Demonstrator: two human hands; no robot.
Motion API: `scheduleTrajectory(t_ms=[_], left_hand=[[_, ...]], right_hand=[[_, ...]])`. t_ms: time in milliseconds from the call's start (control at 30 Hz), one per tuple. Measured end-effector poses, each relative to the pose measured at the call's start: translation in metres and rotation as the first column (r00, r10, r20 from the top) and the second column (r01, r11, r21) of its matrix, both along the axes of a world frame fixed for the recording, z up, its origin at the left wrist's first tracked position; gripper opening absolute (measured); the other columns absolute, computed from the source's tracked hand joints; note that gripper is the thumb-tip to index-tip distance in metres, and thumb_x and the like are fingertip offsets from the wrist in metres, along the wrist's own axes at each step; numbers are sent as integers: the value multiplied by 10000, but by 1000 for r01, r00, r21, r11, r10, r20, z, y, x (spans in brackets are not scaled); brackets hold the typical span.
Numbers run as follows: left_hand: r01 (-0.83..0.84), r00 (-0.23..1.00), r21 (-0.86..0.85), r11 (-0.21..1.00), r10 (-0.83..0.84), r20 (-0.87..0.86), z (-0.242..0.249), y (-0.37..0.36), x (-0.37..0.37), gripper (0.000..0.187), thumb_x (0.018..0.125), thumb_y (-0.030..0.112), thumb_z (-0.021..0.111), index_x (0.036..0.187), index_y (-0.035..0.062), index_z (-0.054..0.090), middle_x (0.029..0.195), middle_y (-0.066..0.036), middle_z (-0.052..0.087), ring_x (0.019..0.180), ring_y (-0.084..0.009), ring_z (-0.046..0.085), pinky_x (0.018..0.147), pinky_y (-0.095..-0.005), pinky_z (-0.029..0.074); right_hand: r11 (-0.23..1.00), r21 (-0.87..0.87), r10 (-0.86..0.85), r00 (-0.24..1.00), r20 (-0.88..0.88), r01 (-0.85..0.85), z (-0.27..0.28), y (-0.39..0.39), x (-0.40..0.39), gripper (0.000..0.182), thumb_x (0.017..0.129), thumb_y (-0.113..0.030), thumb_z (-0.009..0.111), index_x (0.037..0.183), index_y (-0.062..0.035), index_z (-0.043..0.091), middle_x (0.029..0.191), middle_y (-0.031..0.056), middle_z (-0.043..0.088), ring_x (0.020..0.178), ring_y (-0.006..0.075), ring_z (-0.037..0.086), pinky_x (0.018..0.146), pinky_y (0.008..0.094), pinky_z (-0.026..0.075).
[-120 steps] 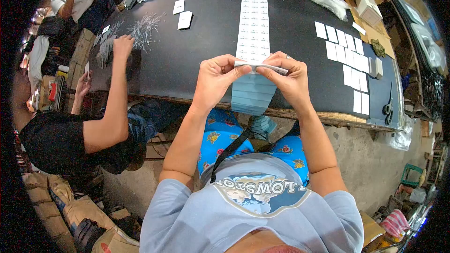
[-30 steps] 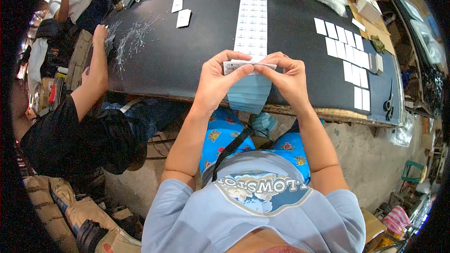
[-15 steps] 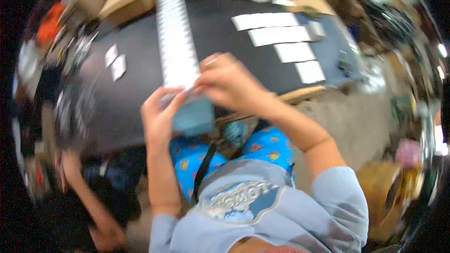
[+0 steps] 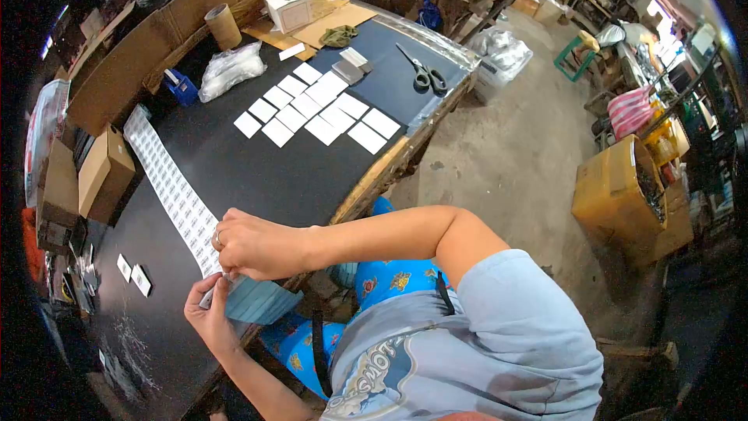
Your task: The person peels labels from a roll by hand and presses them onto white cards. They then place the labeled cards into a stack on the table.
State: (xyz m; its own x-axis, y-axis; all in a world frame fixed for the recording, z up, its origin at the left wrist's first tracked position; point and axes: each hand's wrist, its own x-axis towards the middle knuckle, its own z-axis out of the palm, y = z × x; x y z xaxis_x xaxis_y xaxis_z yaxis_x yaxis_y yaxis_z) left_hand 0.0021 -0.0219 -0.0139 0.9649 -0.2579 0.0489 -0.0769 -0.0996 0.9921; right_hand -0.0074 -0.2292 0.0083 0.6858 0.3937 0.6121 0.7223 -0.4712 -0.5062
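A long strip of printed labels point(image 4: 173, 191) runs from the table's far left towards me. My left hand point(image 4: 210, 320) pinches its near end between thumb and fingers, with a small whitish edge showing at the fingertips. Curled over the strip just beyond it is my right hand point(image 4: 261, 245), its fingers closed on the strip; the fingertips are partly hidden. A light blue piece point(image 4: 261, 302) hangs at the table edge below my hands. Left of the strip lie two small cards, a plain white card point(image 4: 124, 267) and a card with a dark mark point(image 4: 141, 281).
White cards point(image 4: 292, 118) lie in rows on the black table point(image 4: 257, 179). Scissors point(image 4: 425, 78), a grey block point(image 4: 348, 72), a plastic bag point(image 4: 234, 72), a blue tape dispenser point(image 4: 181, 87) and a cardboard tube point(image 4: 224, 27) stand around them. A yellow box point(image 4: 619, 187) sits on the floor.
My view has swung to the right, bringing the scissors and more floor into sight. Another person's hand at the lower left is out of view. Both hands stay at the strip's near end.
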Motion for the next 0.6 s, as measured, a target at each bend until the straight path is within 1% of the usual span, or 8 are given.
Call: scheduleTrajectory(t_ms=[67,167,300,367,433,500,533,600], left_hand=[[-76,997,-116,990,74,-24,3,-7,-3,114,839,30,703,917,-44,664,857,-58,658,763,-103,602,711,-234,469],[-58,997,-155,986,49,-60,0,-3,0,107,851,34,689,920,-44,665,883,-76,665,792,-114,610,735,-242,472],[-75,996,-119,990,68,-62,3,0,0,110,851,39,686,923,-42,666,898,-85,664,822,-121,616,757,-250,476],[-93,991,-194,977,73,-110,3,-1,-2,103,841,16,679,923,-45,668,900,-85,663,832,-129,619,765,-256,478],[-130,991,-121,984,125,-47,1,-5,-1,114,820,1,681,923,-47,672,893,-81,664,833,-136,618,780,-254,476],[-172,980,-41,984,167,-108,15,-14,-7,142,806,20,692,933,-43,681,884,-82,669,833,-143,622,784,-248,478],[-159,987,33,987,160,-21,18,-16,-8,169,798,50,710,942,-36,692,877,-86,676,818,-141,628,762,-244,483],[-118,983,-92,989,103,-149,24,-17,-10,173,790,58,723,936,-33,705,893,-98,687,802,-133,631,740,-246,491]], right_hand=[[999,-11,-48,997,59,48,0,2,-2,28,670,-54,677,648,-64,662,742,60,600,846,235,560,839,370,378],[993,-95,-56,984,169,73,3,0,-6,37,655,-55,674,689,-62,662,764,61,609,875,232,557,877,372,372],[985,-136,-54,945,323,103,-1,1,-9,113,637,-63,678,746,-52,651,793,71,611,910,247,555,941,402,366],[978,-173,-34,914,404,113,-3,0,-9,155,657,-99,659,801,-44,639,835,83,598,936,256,557,991,445,362],[976,-149,-69,873,483,160,-10,-3,-6,164,687,-132,623,828,-49,635,856,69,577,942,243,554,999,481,372],[983,-126,-53,866,498,133,-14,-8,-6,210,716,-151,582,891,-60,652,857,54,555,913,232,555,981,499,390],[971,-168,-67,873,484,168,-10,-11,-9,264,704,-125,593,951,-70,666,839,38,543,880,230,553,971,500,399],[986,-137,-25,903,428,92,-10,-11,-8,271,680,-94,614,944,-64,669,814,28,561,838,200,565,971,486,393]])
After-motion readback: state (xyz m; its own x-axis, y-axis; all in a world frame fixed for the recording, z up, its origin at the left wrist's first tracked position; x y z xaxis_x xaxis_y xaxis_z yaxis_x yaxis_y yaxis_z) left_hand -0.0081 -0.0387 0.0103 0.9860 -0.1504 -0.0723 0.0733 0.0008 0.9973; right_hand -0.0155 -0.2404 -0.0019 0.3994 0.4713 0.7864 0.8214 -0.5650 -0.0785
